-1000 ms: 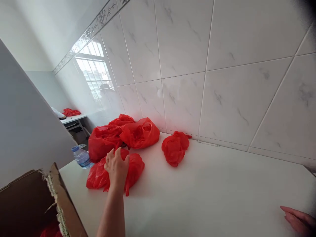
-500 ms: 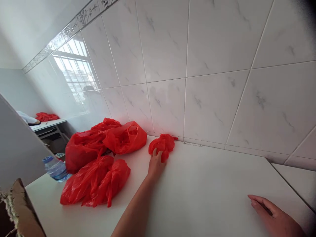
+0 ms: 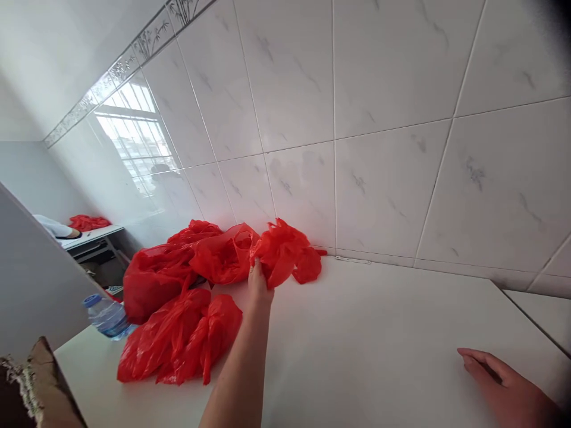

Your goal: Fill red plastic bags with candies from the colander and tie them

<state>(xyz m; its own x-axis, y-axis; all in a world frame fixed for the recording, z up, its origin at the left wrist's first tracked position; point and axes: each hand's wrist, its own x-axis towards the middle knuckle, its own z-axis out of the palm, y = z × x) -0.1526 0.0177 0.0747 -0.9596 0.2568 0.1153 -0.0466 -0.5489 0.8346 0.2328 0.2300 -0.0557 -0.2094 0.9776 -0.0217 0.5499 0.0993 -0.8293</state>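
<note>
My left hand (image 3: 259, 286) grips a crumpled red plastic bag (image 3: 283, 246), raised a little off the white tabletop (image 3: 357, 333). The bag covers most of the fingers. Right behind it, against the wall, another bunched piece of red plastic (image 3: 308, 266) rests on the table; whether the two are joined I cannot tell. To the left of this hand lie several full-looking red plastic bags (image 3: 156, 276), one of them knotted (image 3: 178, 345) at the front. My right hand (image 3: 502, 380) hovers over the table's right side, thumb and forefinger tips pressed together, with nothing visible between them.
A clear water bottle with a blue cap (image 3: 107, 316) stands at the table's left. Torn cardboard (image 3: 47, 386) juts in at the lower left. A tiled wall (image 3: 379, 178) borders the back. Beyond a grey partition (image 3: 35, 279), a person's sleeve (image 3: 53, 227) shows at another desk.
My left hand has closed on the red bag and drawn part of it up and leftward, so it spreads out. My right hand keeps its pinched shape in nearly the same place.
</note>
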